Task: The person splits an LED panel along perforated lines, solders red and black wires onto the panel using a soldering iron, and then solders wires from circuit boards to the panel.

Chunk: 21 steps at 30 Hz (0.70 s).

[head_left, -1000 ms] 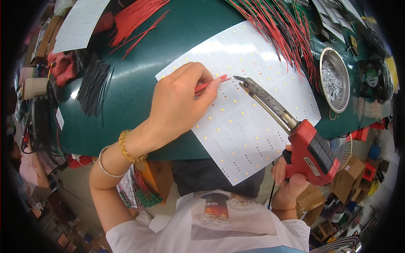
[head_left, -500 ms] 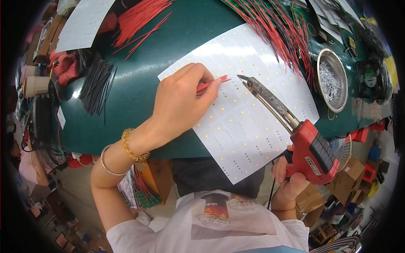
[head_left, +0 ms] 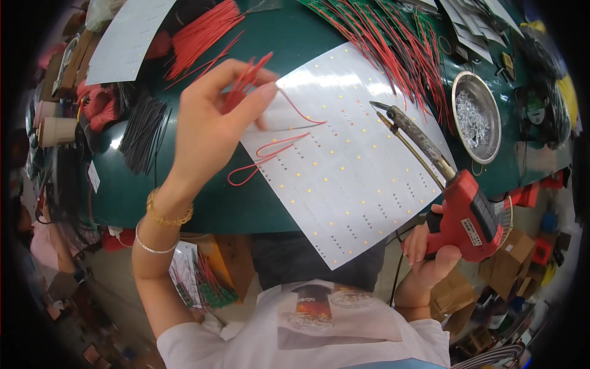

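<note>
Pinched in my left hand (head_left: 206, 132) is a bunch of short red wires (head_left: 246, 80), raised over the upper left edge of a white LED board sheet (head_left: 350, 190). The sheet carries rows of small yellow LEDs and dark pads. Several loose red wire loops (head_left: 249, 169) run from pads on its left part and bend out past its left edge. My right hand (head_left: 424, 249) is wrapped round the handle of a red soldering gun (head_left: 470, 209). Its tip, with a thin solder feed tube alongside, points over the sheet's upper right part, apart from the wires.
Beyond the sheet lie piles of red wires (head_left: 200, 37) and, at left, black wires (head_left: 142, 136). Green boards with red and black wires (head_left: 393, 52) touch the sheet's far side. A metal bowl (head_left: 458, 123) of small shiny pieces and a black fan (head_left: 534, 111) stand right.
My left hand has moved left and up with the wires, off the sheet's middle. Red wire loops on the sheet now show. The soldering gun has shifted slightly right; the sheet has moved slightly.
</note>
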Each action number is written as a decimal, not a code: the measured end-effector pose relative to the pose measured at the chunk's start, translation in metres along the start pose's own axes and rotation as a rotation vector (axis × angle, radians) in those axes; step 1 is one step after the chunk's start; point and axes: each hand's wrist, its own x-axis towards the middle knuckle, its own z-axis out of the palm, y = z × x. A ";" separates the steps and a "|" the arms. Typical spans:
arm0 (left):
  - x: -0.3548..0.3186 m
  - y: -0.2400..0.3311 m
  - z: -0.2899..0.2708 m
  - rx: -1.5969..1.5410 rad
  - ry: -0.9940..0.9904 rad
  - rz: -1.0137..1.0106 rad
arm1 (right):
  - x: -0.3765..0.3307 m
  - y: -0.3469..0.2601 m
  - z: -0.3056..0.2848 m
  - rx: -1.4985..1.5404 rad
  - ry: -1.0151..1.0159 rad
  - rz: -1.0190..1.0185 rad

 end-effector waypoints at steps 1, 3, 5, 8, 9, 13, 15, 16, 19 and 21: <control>0.006 0.001 0.003 -0.003 -0.001 0.000 | 0.001 0.000 0.000 0.000 -0.002 -0.007; 0.016 0.007 0.007 -0.295 -0.153 -0.289 | 0.001 0.001 0.000 -0.012 -0.007 -0.007; 0.017 0.000 0.012 -0.287 -0.172 -0.288 | 0.001 -0.001 0.002 -0.017 -0.018 -0.007; 0.016 -0.006 0.019 0.137 -0.256 -0.209 | 0.000 -0.003 0.006 -0.051 0.021 0.002; 0.013 -0.008 0.024 0.134 -0.261 -0.212 | 0.001 -0.002 0.007 -0.055 0.048 0.006; 0.007 -0.016 0.036 0.307 -0.202 -0.064 | 0.005 -0.004 0.009 -0.125 0.037 0.000; 0.006 -0.020 0.037 0.303 -0.164 -0.017 | 0.005 -0.001 0.008 -0.133 0.047 0.003; 0.005 -0.020 0.037 0.302 -0.164 -0.020 | 0.005 0.000 0.008 -0.137 0.056 0.003; 0.004 -0.021 0.037 0.281 -0.144 -0.022 | 0.004 0.000 0.008 -0.122 0.050 0.020; 0.003 -0.023 0.037 0.280 -0.130 0.010 | 0.004 -0.002 0.010 -0.147 0.044 0.034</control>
